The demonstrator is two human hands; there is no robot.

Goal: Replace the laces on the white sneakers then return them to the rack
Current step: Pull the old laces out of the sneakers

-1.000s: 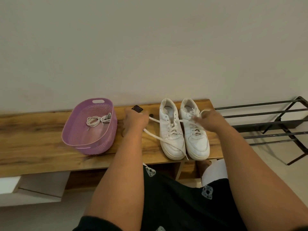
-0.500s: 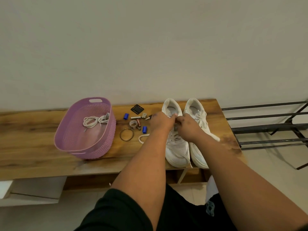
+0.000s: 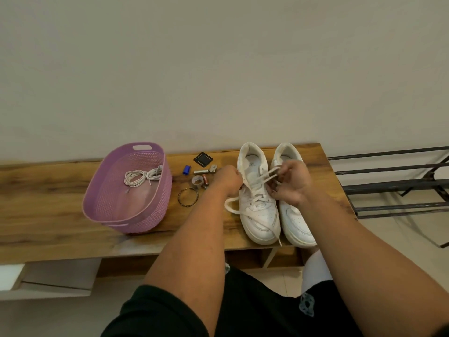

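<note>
Two white sneakers stand side by side on the wooden bench (image 3: pixel 48 203), toes toward me: the left sneaker (image 3: pixel 258 215) and the right sneaker (image 3: pixel 295 222). My left hand (image 3: pixel 228 178) grips the left sneaker's side at the eyelets. My right hand (image 3: pixel 291 183) pinches the white lace (image 3: pixel 269 173) and holds it up over the tongue. A loose length of that lace (image 3: pixel 230 205) loops onto the bench left of the shoe. A coiled spare lace (image 3: pixel 138 177) lies inside the purple basket (image 3: pixel 155 203).
Small items lie between basket and shoes: a blue piece (image 3: pixel 186 169), batteries (image 3: pixel 200 171), a tape roll (image 3: pixel 196 181), a metal ring (image 3: pixel 187 196), a black square (image 3: pixel 203 158). The black metal shoe rack (image 3: pixel 393 186) stands to the right of the bench.
My hands came in from a wide pull to the left sneaker's eyelets. My right hand has since lifted the lace up over the tongue. The camera view shifted.
</note>
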